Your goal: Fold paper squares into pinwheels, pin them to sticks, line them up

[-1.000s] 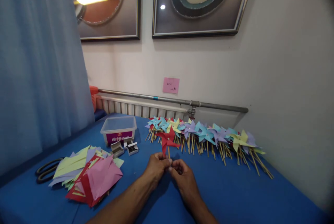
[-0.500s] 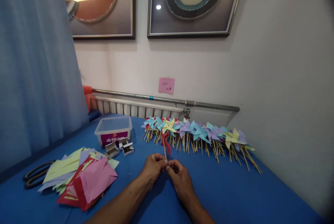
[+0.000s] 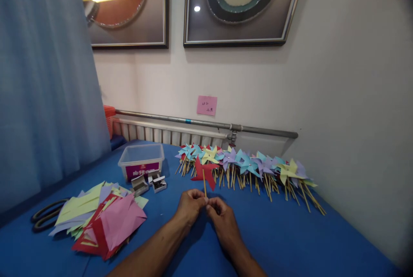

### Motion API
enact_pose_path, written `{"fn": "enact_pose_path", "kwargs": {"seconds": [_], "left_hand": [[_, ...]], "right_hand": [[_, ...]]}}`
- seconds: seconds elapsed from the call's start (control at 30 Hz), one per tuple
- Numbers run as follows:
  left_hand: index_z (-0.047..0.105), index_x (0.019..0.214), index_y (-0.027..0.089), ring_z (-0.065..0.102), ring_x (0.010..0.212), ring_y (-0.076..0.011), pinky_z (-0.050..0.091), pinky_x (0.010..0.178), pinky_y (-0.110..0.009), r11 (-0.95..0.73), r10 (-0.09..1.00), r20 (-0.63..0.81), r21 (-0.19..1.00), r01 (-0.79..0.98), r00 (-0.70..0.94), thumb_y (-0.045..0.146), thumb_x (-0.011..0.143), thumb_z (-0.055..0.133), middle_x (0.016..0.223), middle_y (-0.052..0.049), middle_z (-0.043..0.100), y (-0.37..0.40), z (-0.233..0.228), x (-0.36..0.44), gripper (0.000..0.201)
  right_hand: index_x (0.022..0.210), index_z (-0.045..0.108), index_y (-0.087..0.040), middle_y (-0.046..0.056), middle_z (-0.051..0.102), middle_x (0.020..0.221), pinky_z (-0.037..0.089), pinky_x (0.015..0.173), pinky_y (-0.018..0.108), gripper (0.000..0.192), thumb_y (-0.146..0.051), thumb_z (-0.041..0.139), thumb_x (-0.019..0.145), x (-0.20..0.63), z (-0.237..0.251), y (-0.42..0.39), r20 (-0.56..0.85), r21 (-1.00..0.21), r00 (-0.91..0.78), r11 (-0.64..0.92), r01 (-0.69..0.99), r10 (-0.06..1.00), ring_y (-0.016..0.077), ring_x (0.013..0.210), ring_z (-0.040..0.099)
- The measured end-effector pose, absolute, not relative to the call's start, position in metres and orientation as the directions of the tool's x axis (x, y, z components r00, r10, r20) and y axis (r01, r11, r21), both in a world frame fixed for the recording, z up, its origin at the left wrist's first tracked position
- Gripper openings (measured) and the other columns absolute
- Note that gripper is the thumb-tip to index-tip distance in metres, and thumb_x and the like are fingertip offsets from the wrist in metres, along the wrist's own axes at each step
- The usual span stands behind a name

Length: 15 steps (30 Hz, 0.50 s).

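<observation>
the blue table (image 3: 284, 234) spreads out under my arms, with a blue curtain (image 3: 48, 79) hanging at its far left. along the far right side lies a long row of paper pinwheels (image 3: 248, 163), yellow, light blue and purple, their sticks pointing toward me. at the near left is a loose pile of coloured paper (image 3: 121, 221), pink and red on top, and beyond it a clear plastic tub (image 3: 142, 154). my left hand (image 3: 191, 206) pinches the lower end of the stick (image 3: 204, 186); my right hand (image 3: 222, 221) meets it there, fingertips drawn together, though i can't tell whether they grip the stick too. the red pinwheel (image 3: 209, 173) stands upright above my hands, just this side of the row, stick toward me. scissors (image 3: 45, 216) stick out left of the paper. small boxes (image 3: 140, 185) sit by the tub.
</observation>
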State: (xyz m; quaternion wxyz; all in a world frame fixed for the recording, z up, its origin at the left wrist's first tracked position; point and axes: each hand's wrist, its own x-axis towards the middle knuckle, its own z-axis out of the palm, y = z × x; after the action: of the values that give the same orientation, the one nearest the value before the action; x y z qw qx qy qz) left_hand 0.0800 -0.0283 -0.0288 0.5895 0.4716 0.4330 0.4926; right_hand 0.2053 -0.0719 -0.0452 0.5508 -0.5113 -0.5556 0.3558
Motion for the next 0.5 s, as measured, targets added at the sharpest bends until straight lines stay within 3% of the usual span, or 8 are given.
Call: {"fn": "enact_pose_path", "kwargs": {"seconds": [0.27, 0.5], "left_hand": [[0.064, 0.064, 0.015, 0.043, 0.049, -0.0086, 0.029, 0.052, -0.024, 0.053, 0.982, -0.019, 0.982, -0.18, 0.187, 0.045, 0.054, 0.08, 0.054, 0.002, 0.056, -0.0255, -0.0356, 0.0799, 0.036], [0.06, 0.059, 0.017, 0.039, 0.046, -0.0082, 0.026, 0.05, -0.024, 0.049, 0.976, -0.02, 0.99, -0.132, 0.218, 0.051, 0.051, 0.08, 0.047, 0.003, 0.05, -0.0271, -0.0353, 0.0828, 0.041]], "right_hand": [[0.073, 0.066, -0.022, -0.001, 0.063, 0.066, 0.041, 0.061, 0.028, 0.016, -0.038, 0.066, 0.076, 0.2057, -0.0471, -0.0693, 0.248, -0.964, 0.14, 0.229, 0.136, 0.959, 0.0172, 0.062, 0.052], [0.073, 0.064, -0.022, -0.002, 0.064, 0.067, 0.04, 0.061, 0.027, 0.014, -0.034, 0.061, 0.079, 0.2064, -0.0467, -0.076, 0.265, -0.943, 0.156, 0.222, 0.248, 0.952, 0.0165, 0.063, 0.054]]}}
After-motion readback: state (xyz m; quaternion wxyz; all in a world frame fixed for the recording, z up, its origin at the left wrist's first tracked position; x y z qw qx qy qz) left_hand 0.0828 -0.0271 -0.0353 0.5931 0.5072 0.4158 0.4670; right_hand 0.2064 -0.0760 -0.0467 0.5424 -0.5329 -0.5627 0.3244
